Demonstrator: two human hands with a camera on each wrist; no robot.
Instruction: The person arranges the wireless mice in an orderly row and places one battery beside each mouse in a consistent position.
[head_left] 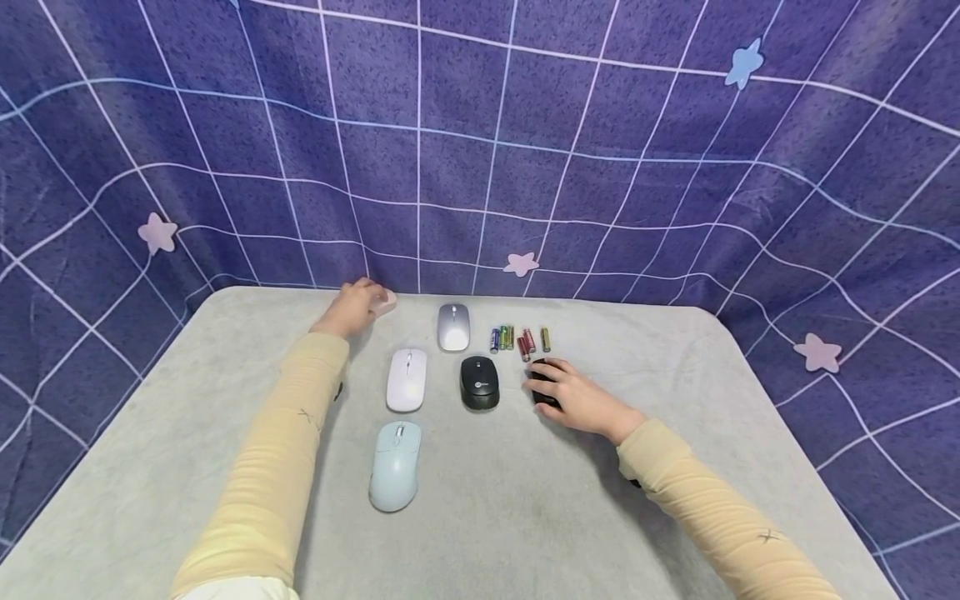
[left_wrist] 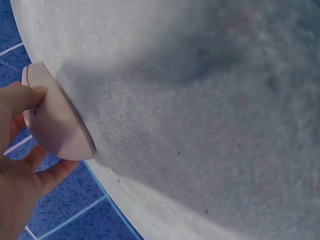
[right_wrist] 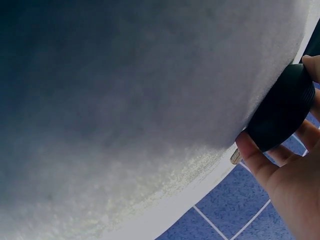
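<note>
At the back left of the table my left hand (head_left: 352, 308) grips a pale pink computer mouse (left_wrist: 62, 122) by its sides, thumb on the near side and fingers round the far side. Right of the middle, my right hand (head_left: 585, 402) holds a black mouse (right_wrist: 282, 107), its fingers spread over the top and down the sides; much of that mouse is hidden in the head view. Close to its left sits another black mouse (head_left: 479, 383) with a small light logo. Just behind the right hand lie several small batteries, among them a red one (head_left: 529, 340) and a gold one (head_left: 545, 340).
A grey-purple mouse (head_left: 453, 328) stands at the back middle. Nearer, a white-lilac mouse (head_left: 407, 381) and a light blue mouse (head_left: 395, 468) form a column beside the left forearm. Blue and green batteries (head_left: 503, 337) lie behind the black mice. A purple grid-patterned curtain (head_left: 480, 167) borders the grey table.
</note>
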